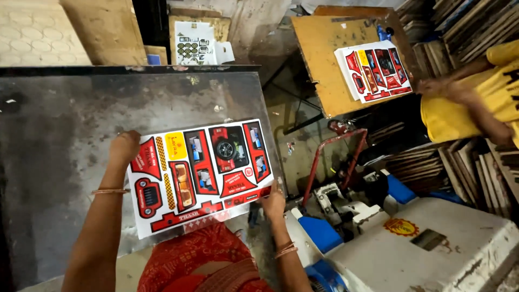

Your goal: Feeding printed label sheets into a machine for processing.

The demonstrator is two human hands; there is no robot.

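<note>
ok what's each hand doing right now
left hand: closed on the top left corner of the sticker sheet
right hand: gripping the sheet's bottom right edge

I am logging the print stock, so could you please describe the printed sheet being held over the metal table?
The printed sheet is a white, thin, card-like rectangle carrying red, black and yellow cut-out shapes, among them a wheel and vehicle panels. It lies nearly flat, slightly skewed, over the grey metal table. The left hand grips its upper left corner; the right hand holds its lower right edge.

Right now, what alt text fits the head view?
Both hands hold a printed sticker sheet over a grey metal table: left hand at its upper left corner, right hand at its lower right. Another person in yellow handles a similar sheet.
</note>
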